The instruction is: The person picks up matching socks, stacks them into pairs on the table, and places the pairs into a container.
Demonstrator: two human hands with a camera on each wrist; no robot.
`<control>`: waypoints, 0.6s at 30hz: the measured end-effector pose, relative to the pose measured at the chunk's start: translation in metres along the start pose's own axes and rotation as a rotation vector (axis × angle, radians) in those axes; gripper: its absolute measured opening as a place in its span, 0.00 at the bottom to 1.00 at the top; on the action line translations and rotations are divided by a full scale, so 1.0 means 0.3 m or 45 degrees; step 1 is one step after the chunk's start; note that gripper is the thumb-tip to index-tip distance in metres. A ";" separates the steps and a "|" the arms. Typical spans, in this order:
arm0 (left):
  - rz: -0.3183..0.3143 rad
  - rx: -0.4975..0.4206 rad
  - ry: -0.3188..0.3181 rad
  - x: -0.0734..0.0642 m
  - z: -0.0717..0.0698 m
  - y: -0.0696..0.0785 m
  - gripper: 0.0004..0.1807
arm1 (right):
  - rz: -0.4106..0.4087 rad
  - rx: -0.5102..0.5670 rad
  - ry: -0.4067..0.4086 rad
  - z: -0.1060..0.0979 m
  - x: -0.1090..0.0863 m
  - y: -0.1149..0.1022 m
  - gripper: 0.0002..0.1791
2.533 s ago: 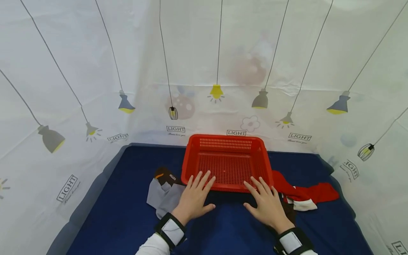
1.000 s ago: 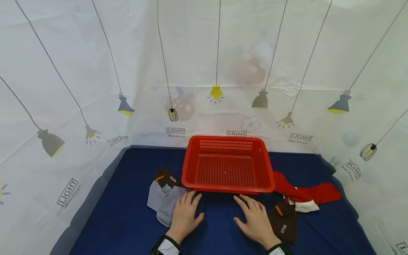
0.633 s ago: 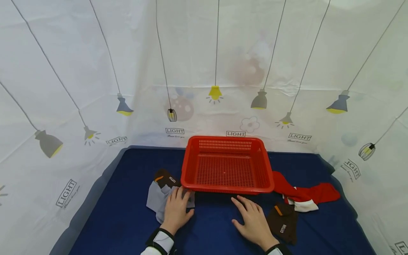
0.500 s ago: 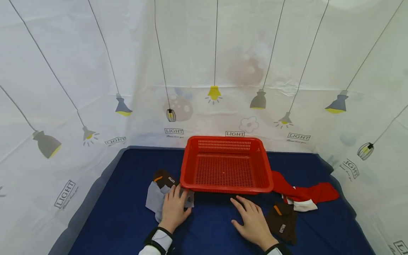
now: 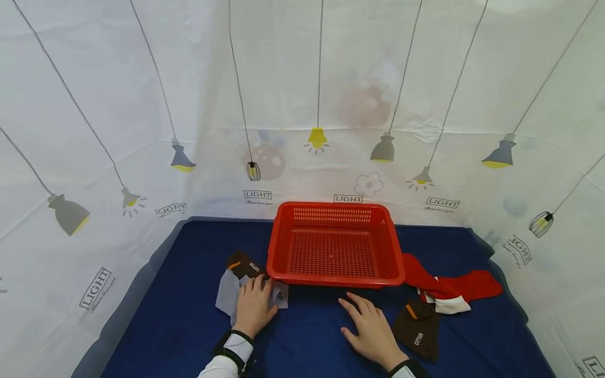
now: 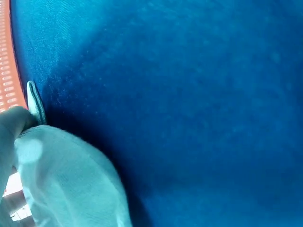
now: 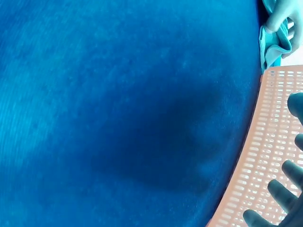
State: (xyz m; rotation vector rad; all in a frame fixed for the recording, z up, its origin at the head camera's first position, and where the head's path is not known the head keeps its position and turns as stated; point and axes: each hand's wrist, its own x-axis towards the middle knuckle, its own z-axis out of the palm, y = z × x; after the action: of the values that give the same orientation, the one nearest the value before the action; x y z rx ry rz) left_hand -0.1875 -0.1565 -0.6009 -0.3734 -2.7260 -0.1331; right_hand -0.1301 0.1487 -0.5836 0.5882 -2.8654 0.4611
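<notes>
Pinching a soft, light-grey piece of fabric [image 5: 228, 295], your left hand [image 5: 252, 310] has thumb and fingers clamped on its folds, just beside the near left corner of a red, rectangular plastic basket with slotted walls [image 5: 335, 279]. Just beyond the grey piece lies a dark-brown fabric piece with an orange bar and white lettering [image 5: 243, 264]. Your right hand [image 5: 371, 331] is in front of the basket's near rim, fingers apart and holding nothing. A broad strip of navy-blue cloth [image 5: 307, 341] runs between your hands, and more spreads left to its wavy edge. To your right, close by that hand, lies a second brown lettered piece [image 5: 417, 335]; past it, red fabric with a white band [image 5: 472, 286] reaches from the basket's right side toward the cloth's right edge.
</notes>
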 end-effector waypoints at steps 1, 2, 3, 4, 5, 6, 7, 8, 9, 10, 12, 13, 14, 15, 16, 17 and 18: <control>0.008 0.004 0.014 0.001 0.002 -0.001 0.33 | -0.005 0.002 0.001 0.003 0.000 -0.003 0.37; 0.017 0.009 0.032 0.003 0.003 -0.002 0.31 | -0.010 0.005 0.003 0.006 0.001 -0.005 0.37; 0.029 0.015 0.048 0.006 0.003 -0.003 0.30 | -0.013 0.006 0.002 0.008 0.001 -0.008 0.37; 0.038 0.021 0.061 0.008 0.002 -0.002 0.29 | -0.016 0.005 0.001 0.011 0.002 -0.010 0.37; 0.048 0.026 0.075 0.011 0.002 -0.002 0.28 | -0.017 0.005 0.000 0.014 0.002 -0.012 0.37; 0.059 0.031 0.090 0.013 0.002 -0.002 0.27 | -0.018 0.006 0.000 0.016 0.003 -0.014 0.37; 0.071 0.033 0.108 0.014 0.001 -0.002 0.27 | -0.016 0.007 -0.002 0.018 0.003 -0.015 0.37; 0.083 0.038 0.126 0.015 0.001 -0.002 0.26 | -0.015 0.007 -0.004 0.019 0.004 -0.016 0.37; 0.093 0.037 0.144 0.016 0.002 -0.002 0.26 | -0.013 0.008 -0.005 0.021 0.004 -0.017 0.37; 0.101 0.038 0.162 0.015 0.003 -0.002 0.26 | -0.012 0.008 -0.006 0.022 0.005 -0.017 0.37; 0.117 0.041 0.195 0.015 0.006 -0.003 0.25 | -0.008 0.014 -0.010 0.023 0.004 -0.018 0.37; 0.124 0.041 0.208 0.015 0.008 -0.003 0.25 | -0.007 0.013 -0.013 0.023 0.004 -0.019 0.37; 0.127 0.047 0.215 0.014 0.009 -0.003 0.24 | -0.005 0.016 -0.015 0.023 0.003 -0.019 0.37; 0.131 0.050 0.219 0.015 0.009 -0.003 0.24 | -0.004 0.020 -0.017 0.023 0.002 -0.019 0.36; 0.134 0.054 0.219 0.016 0.009 -0.002 0.24 | -0.002 0.026 -0.020 0.023 0.000 -0.019 0.36; 0.135 0.061 0.217 0.017 0.009 -0.001 0.23 | 0.000 0.032 -0.024 0.023 -0.001 -0.020 0.36; 0.137 0.064 0.217 0.019 0.007 0.000 0.23 | 0.001 0.036 -0.026 0.024 -0.003 -0.020 0.36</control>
State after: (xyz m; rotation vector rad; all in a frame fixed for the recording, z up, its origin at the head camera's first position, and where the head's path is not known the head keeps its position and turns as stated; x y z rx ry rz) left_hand -0.1933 -0.1548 -0.6007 -0.4710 -2.5304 -0.0634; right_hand -0.1278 0.1414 -0.5888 0.6002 -2.8830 0.4988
